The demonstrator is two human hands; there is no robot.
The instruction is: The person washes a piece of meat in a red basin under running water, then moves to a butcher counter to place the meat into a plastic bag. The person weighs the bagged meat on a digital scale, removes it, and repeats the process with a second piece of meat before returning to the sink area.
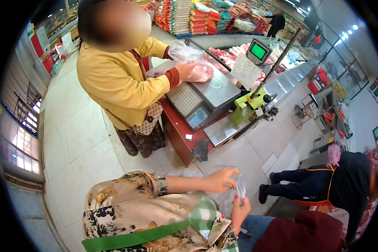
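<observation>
In front of my chest I hold a clear plastic bag [228, 201]. My left hand [219, 181] is at its upper edge, thumb and fingers curled around the film. Lower down, my right hand [240, 211] pinches the film between thumb and fingers. No contents can be made out through the crumpled plastic. A green gingham apron [204, 214] with a green strap lies over my floral shirt [138, 208]. Just beyond my left hand, a dark crumpled plastic bag or glove [200, 150] hangs at the corner of a red counter [179, 138].
A person in a yellow jacket [119, 85] holds bagged meat [202, 71] over a weighing scale [222, 86]. A green clamp-like device [249, 105] stands beside it. Meat fills a display case [222, 58] behind. A bending co-worker [327, 182] and a maroon-clad person [299, 233] are at right.
</observation>
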